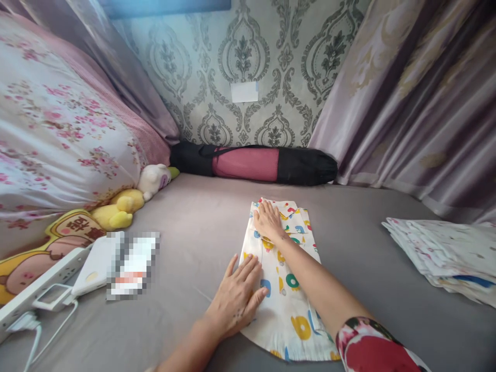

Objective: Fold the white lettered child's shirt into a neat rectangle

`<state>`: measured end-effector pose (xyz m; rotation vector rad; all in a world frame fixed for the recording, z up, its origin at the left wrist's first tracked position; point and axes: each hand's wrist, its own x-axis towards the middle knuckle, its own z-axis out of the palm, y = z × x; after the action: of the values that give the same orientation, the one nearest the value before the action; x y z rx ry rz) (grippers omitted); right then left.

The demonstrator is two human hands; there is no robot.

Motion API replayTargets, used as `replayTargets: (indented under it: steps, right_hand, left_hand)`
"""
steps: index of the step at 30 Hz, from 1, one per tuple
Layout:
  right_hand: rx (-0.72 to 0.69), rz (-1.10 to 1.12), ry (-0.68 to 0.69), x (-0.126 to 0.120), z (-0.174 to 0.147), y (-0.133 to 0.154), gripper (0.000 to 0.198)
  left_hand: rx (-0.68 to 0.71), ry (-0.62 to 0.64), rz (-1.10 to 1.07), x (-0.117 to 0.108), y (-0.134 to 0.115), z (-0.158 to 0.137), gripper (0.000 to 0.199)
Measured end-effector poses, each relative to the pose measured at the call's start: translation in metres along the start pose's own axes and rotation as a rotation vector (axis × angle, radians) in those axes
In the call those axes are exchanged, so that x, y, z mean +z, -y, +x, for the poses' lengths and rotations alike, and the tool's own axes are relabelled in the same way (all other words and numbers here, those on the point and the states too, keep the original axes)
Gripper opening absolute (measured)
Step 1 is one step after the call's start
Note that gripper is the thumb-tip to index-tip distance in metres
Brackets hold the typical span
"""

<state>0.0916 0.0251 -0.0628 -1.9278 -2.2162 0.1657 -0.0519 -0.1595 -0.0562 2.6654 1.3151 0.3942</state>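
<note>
A white garment (284, 310) with colourful letter prints lies folded lengthwise on the grey bed sheet, its rounded hem toward me. My left hand (242, 294) rests on its left edge, palm down with the fingers spread. Farther up, my right hand (268, 219) lies flat on the upper end, where several layers overlap. Neither hand grips the cloth. The fabric directly under both palms is hidden.
At the right lies a stack of folded printed clothes (445, 253). A power strip (42, 284), a white device (98, 263) and a blurred packet (135, 263) sit at the left, near plush toys (120, 209). A black and pink bag (248, 164) lies along the wall.
</note>
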Motion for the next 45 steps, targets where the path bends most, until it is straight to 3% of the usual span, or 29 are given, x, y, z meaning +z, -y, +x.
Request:
replayTargets:
  steps: [6, 12, 18, 24, 30, 39, 45]
  right_hand:
    - [-0.024, -0.007, 0.018, 0.008, 0.023, 0.003, 0.062]
    - [-0.006, 0.017, 0.024, 0.019, 0.024, 0.0, 0.062]
    - [-0.022, 0.128, 0.093, 0.007, 0.026, -0.005, 0.065]
    - [0.01, 0.126, 0.063, -0.018, 0.011, -0.045, 0.064]
    - [0.093, -0.024, 0.054, -0.013, -0.006, -0.08, 0.061]
    - [0.102, -0.101, -0.037, 0.001, -0.008, -0.078, 0.059]
    - [0.109, -0.06, 0.033, -0.007, -0.011, -0.076, 0.058]
  left_hand:
    - [0.069, 0.026, 0.055, 0.011, -0.002, -0.003, 0.061]
    - [0.095, 0.002, 0.046, 0.018, 0.0, -0.007, 0.068]
    - [0.096, -0.017, 0.011, 0.021, 0.003, -0.007, 0.068]
    - [0.095, -0.039, 0.006, 0.021, 0.002, -0.006, 0.067]
    - [0.087, -0.026, -0.022, 0.017, 0.001, -0.005, 0.065]
    - [0.078, -0.002, -0.029, 0.015, 0.0, -0.005, 0.064]
    - [0.077, -0.024, -0.046, 0.017, 0.001, -0.005, 0.064]
